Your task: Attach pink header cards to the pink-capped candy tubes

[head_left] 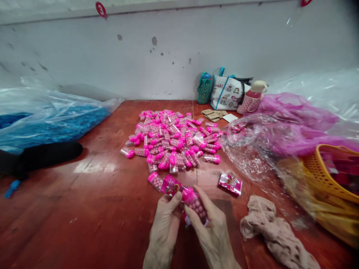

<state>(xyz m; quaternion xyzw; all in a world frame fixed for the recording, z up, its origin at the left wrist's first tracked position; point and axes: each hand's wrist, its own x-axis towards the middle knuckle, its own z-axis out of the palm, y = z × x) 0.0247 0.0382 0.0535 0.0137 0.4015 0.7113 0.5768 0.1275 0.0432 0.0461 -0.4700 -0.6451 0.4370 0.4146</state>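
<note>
My right hand (214, 224) is wrapped round a small clear bottle (198, 205) with a bright pink cap, full of pink balls. Between the thumb and fingers of my left hand (165, 224) is a printed pink label (170, 185), close beside the bottle's cap. Some pinkish material shows below the bottle, partly hidden by my fingers. Just beyond the label lies a single similar bottle (155, 180). Farther off, a heap of bottles (174, 140) of the same kind spreads over the red tabletop (112, 209). A stack of printed pink labels (230, 183) lies to the right.
Blue items in a clear plastic bag (70, 119) and a black sleeve-like cloth (53, 155) lie left. On the right are a beige cloth (269, 224), a yellow basket (325, 168) and crumpled plastic (252, 149). A white bag (227, 93) stands by the wall.
</note>
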